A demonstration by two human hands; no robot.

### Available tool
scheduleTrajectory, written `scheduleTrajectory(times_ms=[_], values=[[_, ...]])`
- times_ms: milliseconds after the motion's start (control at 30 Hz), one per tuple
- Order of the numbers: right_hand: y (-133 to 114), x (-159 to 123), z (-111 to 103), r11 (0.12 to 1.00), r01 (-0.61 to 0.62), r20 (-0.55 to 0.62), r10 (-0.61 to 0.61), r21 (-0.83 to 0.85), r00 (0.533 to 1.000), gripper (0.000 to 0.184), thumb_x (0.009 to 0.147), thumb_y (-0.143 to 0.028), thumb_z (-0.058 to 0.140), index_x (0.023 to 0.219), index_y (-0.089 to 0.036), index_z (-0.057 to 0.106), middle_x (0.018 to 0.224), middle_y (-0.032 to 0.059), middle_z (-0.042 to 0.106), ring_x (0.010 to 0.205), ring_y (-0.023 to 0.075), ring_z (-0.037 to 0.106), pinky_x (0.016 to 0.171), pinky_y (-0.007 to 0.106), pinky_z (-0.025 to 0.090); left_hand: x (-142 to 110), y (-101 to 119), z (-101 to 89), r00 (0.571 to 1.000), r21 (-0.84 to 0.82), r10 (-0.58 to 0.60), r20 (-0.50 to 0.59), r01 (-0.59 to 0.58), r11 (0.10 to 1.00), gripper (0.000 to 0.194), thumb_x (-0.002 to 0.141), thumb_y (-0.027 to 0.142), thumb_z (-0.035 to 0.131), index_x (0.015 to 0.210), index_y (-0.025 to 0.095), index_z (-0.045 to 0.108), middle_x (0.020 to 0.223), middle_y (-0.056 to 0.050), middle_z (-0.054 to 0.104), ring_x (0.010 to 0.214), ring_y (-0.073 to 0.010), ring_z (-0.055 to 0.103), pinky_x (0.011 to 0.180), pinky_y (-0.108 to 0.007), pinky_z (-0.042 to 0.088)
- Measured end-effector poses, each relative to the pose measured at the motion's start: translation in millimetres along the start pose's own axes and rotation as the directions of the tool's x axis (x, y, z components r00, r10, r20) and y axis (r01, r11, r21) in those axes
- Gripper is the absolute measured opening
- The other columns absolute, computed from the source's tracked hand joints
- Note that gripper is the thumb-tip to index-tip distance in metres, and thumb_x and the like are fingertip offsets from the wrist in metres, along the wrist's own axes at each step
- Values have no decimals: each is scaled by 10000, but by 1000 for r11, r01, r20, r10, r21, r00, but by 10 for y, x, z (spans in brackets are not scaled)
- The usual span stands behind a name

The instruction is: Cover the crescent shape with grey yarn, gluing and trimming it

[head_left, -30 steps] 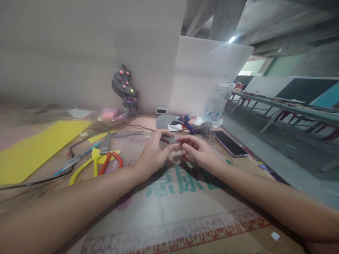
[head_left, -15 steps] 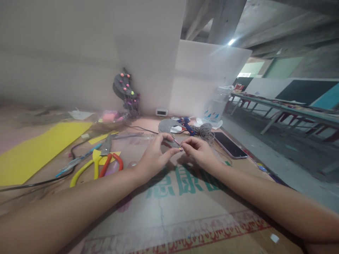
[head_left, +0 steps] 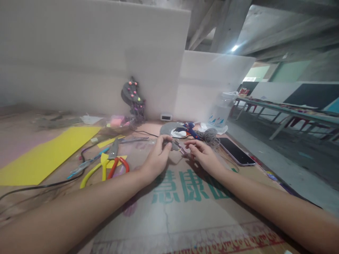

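Observation:
My left hand (head_left: 158, 157) is closed, thumb and fingers pinching a small grey piece (head_left: 175, 145) at its edge. A thin purplish strand with a yellowish bit (head_left: 182, 150) runs from that piece toward the right; its exact kind is too small to tell. Just beside its end is my right hand (head_left: 203, 156), with loosely bent fingers apart and nothing visible in them. Behind the hands lie a grey crescent-shaped piece (head_left: 166, 129), a dark blue glue gun (head_left: 192, 131) and a ball of grey yarn (head_left: 210, 137).
Red-and-yellow-handled pliers (head_left: 113, 150), a blue pen (head_left: 88, 163) and a yellow sheet (head_left: 55, 153) lie left. A phone (head_left: 236, 151) and a clear bottle (head_left: 221, 109) stand right. A decorated grey crescent (head_left: 132, 94) leans on the back panel. Printed cardboard (head_left: 148, 218) covers the front.
Both hands were together at the small grey piece. My right fingers have let go and moved slightly right, and my left thumb has lifted. The view has shifted a little.

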State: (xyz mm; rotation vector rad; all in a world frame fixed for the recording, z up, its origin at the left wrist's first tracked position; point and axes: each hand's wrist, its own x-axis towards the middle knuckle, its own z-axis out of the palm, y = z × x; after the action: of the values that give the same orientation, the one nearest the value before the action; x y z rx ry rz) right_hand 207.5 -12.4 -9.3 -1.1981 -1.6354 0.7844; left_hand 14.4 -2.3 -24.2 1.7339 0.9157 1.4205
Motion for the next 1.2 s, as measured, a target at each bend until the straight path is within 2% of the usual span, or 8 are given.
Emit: scheduleTrajectory(times_ms=[133, 267, 433, 600, 800, 967, 1067, 1200], values=[[-17, 7, -25, 982, 141, -64, -150, -127, 987, 244, 857, -395, 556, 886, -184, 673, 810, 36, 680, 741, 173, 614, 687, 300, 510, 6, -64, 16, 1000, -29, 18, 25, -17, 999, 465, 929, 241, 452, 1384, 220, 358, 1429, -95, 443, 1272, -194, 474, 1089, -360, 371], [-33, 15, -48, 943, 239, -46, -256, -231, 966, 216, 850, -354, 581, 815, -188, 715, 868, 62, 715, 875, 214, 645, 838, 346, 500, -41, -68, 45, 978, -80, 67, 197, -52, 995, 627, 939, 302, 477, 1511, 244, 227, 1577, -95, 298, 1410, -214, 363, 1165, -399, 309], [-46, -23, -48, 968, 178, 47, -172, -176, 984, 225, 838, -386, 595, 837, -211, 737, 841, 49, 746, 803, 219, 675, 788, 351, 525, -54, -44, 80, 953, -150, 42, 298, 3, 989, 706, 936, 259, 470, 1546, 231, 116, 1467, -138, 474, 1312, -225, 501, 1074, -429, 432], [26, -59, -22, 951, 235, 68, -226, -199, 972, 212, 816, -396, 635, 728, -215, 701, 858, 61, 737, 867, 236, 671, 864, 379, 510, -42, -13, 48, 945, -54, 37, 326, -20, 998, 578, 922, 278, 514, 1470, 203, 347, 1203, -129, 635, 1041, -230, 637, 861, -379, 548], [89, -56, 11, 932, 285, -1, -293, -223, 956, 185, 826, -407, 640, 791, -231, 684, 896, 57, 731, 950, 259, 661, 947, 416, 474, -17, 52, -30, 944, 305, 176, 278, -260, 916, 452, 916, 300, 530, 1349, 172, 541, 1011, -91, 613, 951, -221, 569, 891, -389, 484], [-57, -94, 11, 942, 267, 85, -255, -201, 963, 170, 822, -397, 616, 841, -237, 670, 891, 42, 728, 875, 241, 667, 837, 379, 513, -20, 78, -17, 918, 191, 175, 357, -255, 948, 421, 940, 303, 472, 1343, 213, 550, 1119, -97, 662, 1025, -233, 604, 932, -390, 476], [-112, -113, 3, 945, 255, 94, -241, -205, 966, 168, 822, -374, 605, 758, -225, 647, 822, 27, 719, 832, 221, 662, 819, 351, 503, -49, 88, -9, 899, 98, 142, 414, -199, 975, 332, 949, 344, 460, 1202, 222, 637, 1136, -73, 685, 1069, -234, 618, 937, -356, 478], [-135, -121, 6, 943, 248, 109, -229, -222, 967, 186, 826, -372, 608, 729, -217, 645, 795, 22, 713, 807, 208, 660, 816, 336, 495, -61, 115, -10, 943, 232, 48, 329, -130, 964, 288, 940, 389, 454, 866, 196, 655, 823, -19, 677, 798, -181, 628, 725, -272, 482]])
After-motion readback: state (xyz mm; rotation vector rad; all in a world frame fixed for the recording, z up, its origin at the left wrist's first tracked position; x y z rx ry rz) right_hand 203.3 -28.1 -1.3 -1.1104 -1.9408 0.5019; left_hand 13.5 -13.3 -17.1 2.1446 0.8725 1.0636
